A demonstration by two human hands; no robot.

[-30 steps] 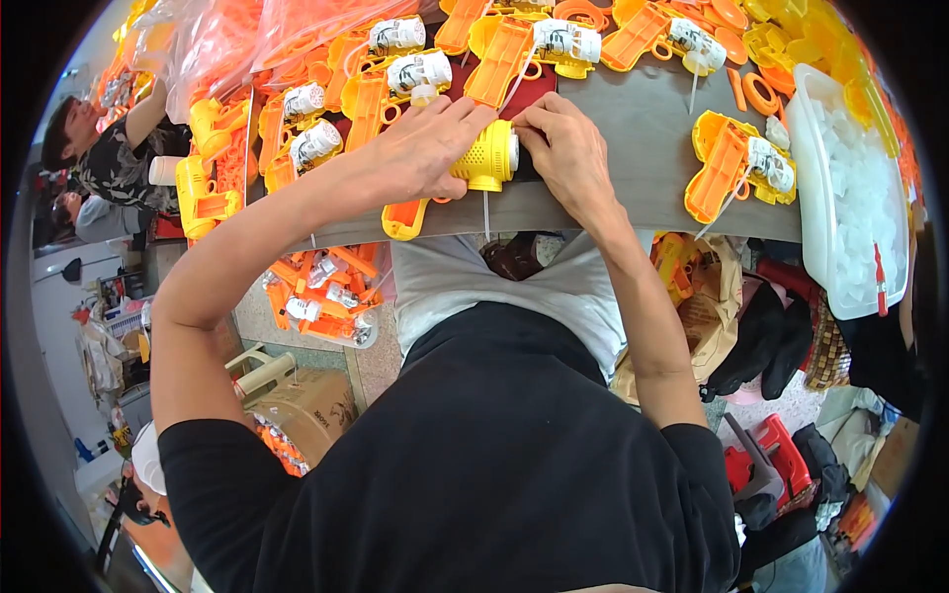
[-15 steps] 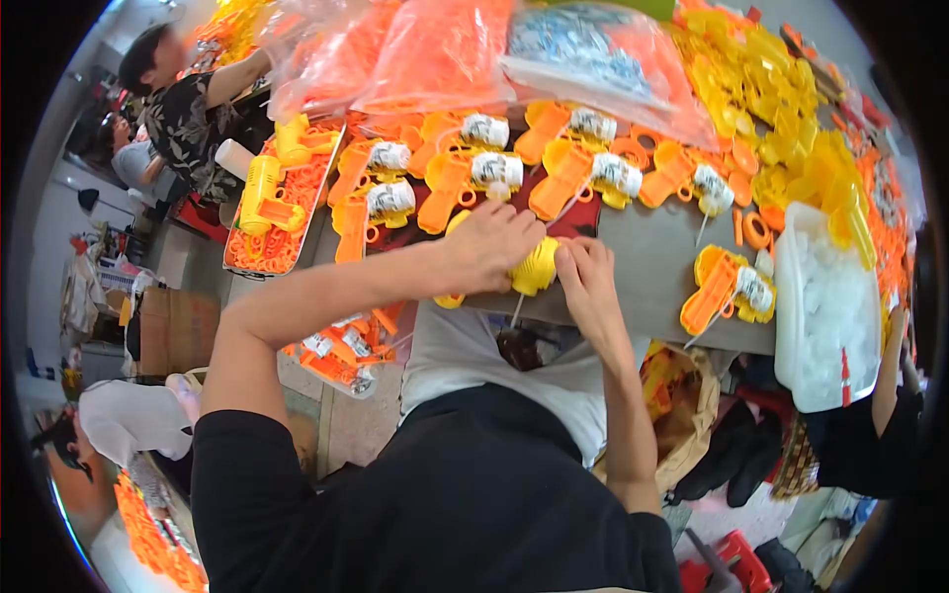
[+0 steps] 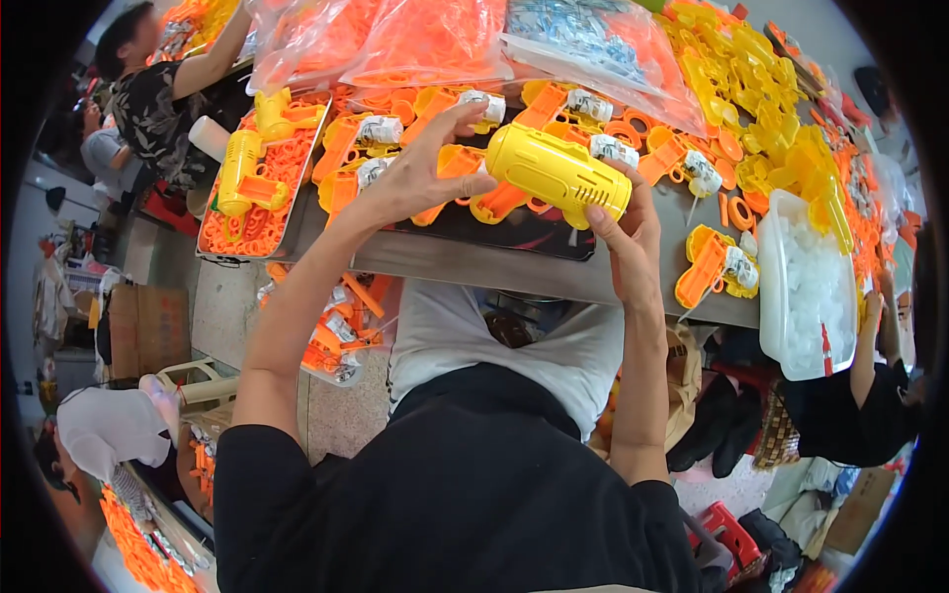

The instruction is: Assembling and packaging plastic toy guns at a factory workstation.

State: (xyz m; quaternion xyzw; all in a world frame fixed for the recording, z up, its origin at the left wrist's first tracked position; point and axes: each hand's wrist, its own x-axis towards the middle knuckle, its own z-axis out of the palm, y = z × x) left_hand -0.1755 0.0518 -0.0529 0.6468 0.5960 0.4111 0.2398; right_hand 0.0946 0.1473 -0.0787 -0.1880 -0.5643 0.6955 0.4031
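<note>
A yellow plastic toy gun body (image 3: pixel 556 170), rounded and with slots near one end, is raised over the near edge of the table. My right hand (image 3: pixel 635 229) grips its slotted right end between thumb and fingers. At its other end my left hand (image 3: pixel 420 180) is open, thumb and fingers spread, close to the body. Behind them lie several half-assembled toy guns with orange handles (image 3: pixel 457 170) and white printed cylinders (image 3: pixel 615 150). Another such half-assembled gun (image 3: pixel 707 272) lies alone to the right.
A tray (image 3: pixel 324 124) of small orange parts with yellow gun bodies on top stands left. On the right is a white tub (image 3: pixel 776 296) of translucent pieces. Bags of orange parts (image 3: pixel 430 40) and heaped yellow shells (image 3: pixel 736 89) line the back. Other people work at both sides.
The yellow gun body has risen off the table edge and turned sideways in my right hand. My left hand has let go of it and opened, moving left and up.
</note>
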